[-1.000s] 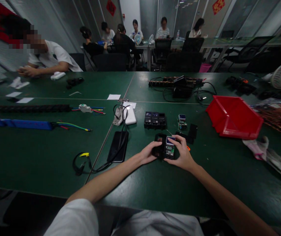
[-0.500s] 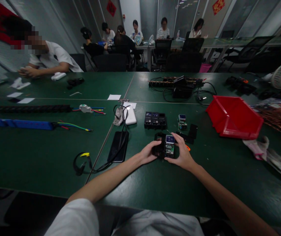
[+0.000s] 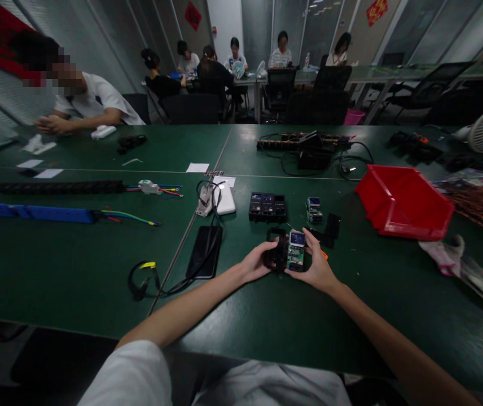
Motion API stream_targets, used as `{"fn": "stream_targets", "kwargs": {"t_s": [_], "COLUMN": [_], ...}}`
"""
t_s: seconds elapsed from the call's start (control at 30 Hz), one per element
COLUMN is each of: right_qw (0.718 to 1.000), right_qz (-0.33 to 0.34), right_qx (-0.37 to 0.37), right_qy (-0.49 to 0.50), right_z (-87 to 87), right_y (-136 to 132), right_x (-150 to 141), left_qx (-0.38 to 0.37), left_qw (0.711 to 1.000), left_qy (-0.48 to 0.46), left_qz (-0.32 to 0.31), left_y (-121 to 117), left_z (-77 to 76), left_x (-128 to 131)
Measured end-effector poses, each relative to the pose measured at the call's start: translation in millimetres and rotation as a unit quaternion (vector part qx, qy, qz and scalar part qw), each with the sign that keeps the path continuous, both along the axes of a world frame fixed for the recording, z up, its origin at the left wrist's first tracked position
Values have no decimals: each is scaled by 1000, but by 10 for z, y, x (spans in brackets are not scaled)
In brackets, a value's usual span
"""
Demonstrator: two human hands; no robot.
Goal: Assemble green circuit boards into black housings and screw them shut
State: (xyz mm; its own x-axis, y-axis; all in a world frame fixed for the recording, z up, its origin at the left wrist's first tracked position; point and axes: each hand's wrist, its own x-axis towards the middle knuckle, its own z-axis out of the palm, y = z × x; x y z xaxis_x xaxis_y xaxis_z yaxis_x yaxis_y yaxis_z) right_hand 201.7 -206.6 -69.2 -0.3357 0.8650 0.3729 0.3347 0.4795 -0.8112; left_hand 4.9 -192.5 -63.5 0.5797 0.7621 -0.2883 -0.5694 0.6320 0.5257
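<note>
My left hand [image 3: 259,261] is closed on the left part of a black plastic casing [image 3: 274,254], thumb over its front. Thumb and fingers of my right hand [image 3: 316,265] grip a green circuit board with a small screen [image 3: 295,251] by its top and bottom ends. The board is beside the left part of the casing; whether it still sits inside the casing's right part is hard to tell. A similar circuit board [image 3: 314,210] lies farther back, right of a black multi-bay unit [image 3: 267,207]. An orange-handled tool [image 3: 324,255] is partly hidden behind my right hand.
A red bin [image 3: 406,203] stands to the right, near a glove [image 3: 457,265]. On the left are a smartphone [image 3: 204,252] with a black cable across it, a white box [image 3: 224,198] and a blue strip [image 3: 55,213] with loose wires. A person [image 3: 97,98] sits across the table.
My right hand and the circuit board have shifted slightly right, and the board now leans a little. The right index finger has come off the screen to its edge. The left hand stays put.
</note>
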Motion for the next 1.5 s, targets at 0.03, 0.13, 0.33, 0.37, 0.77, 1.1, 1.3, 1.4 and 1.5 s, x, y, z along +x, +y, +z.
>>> {"fn": "stream_targets", "kwargs": {"t_s": [0.03,0.13,0.33,0.37,0.77,1.1,1.3,1.4,1.5], "right_qw": [1000,1000,1000,1000,1000,999,995,994,993], "right_qz": [-4,-5,-15,-16,-18,-24,-18,-18,-14], "right_qx": [3,8,13,13,3,41,83,90,93], "right_qy": [0,-2,-10,-10,-3,-9,-58,-63,-64], "right_z": [9,27,19,18,15,-5,20,42,47], "right_y": [-3,-10,-9,-10,1,13,4,1,0], "right_x": [2,1,0,3,5,19,55,56,56], "left_qx": [2,-1,-11,-12,-12,-17,-32,-32,-23], "left_qw": [1000,1000,999,999,999,999,999,999,999], "left_qy": [-6,-11,-27,-28,-25,-33,-28,-27,-31], "left_qz": [0,-1,35,37,19,27,29,28,24], "left_y": [1,4,2,0,19,28,19,22,25], "left_z": [-2,-14,-16,-10,-19,-32,-23,-30,-36], "left_x": [0,1,12,15,39,26,29,21,15]}}
